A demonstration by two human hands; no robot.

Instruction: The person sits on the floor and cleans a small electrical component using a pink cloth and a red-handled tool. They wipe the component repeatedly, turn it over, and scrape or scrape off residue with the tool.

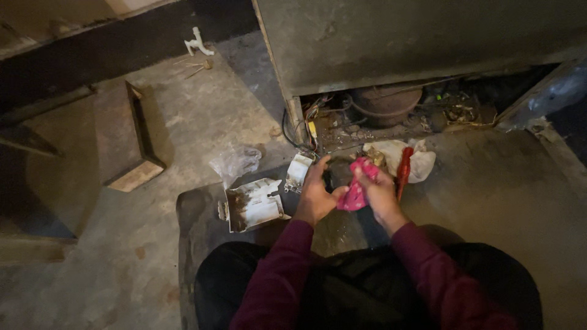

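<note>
hands close together, gripping pink rag

A dirty white plastic cover lies open on the concrete floor, with a smaller white piece just beside it and a crumpled clear plastic bag near its upper edge. Further left rests a wooden block, and a white pipe fitting sits well apart near the wall. A round rusty compressor (ringed by loose wires) occupies the appliance's open base, with a red-handled tool lying on a white bag in front.
</note>
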